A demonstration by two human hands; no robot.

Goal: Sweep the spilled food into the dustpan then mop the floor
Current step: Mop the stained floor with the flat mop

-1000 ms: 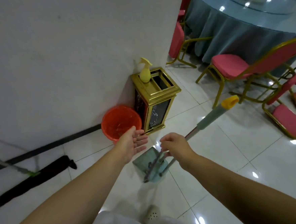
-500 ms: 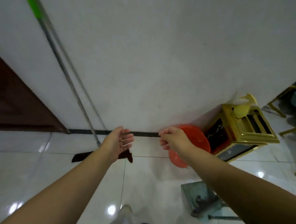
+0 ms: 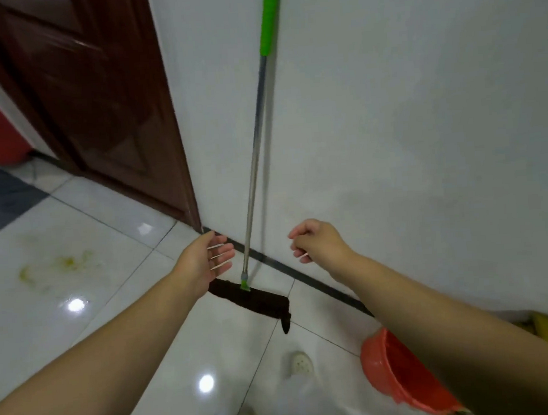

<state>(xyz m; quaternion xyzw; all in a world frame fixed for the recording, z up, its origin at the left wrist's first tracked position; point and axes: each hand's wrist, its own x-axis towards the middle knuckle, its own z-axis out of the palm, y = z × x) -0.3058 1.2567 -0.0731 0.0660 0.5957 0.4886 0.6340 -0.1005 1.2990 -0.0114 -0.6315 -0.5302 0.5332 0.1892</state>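
We note the mop at frame centre, propped against the white wall so its handle stands within reach; its dark head lies flat on the floor. Our left hand is spread, empty, just left of the shaft. Our right hand is loosely curled, holding nothing. A yellowish smear at left likely marks the area to mop. An orange bucket sits lower right.
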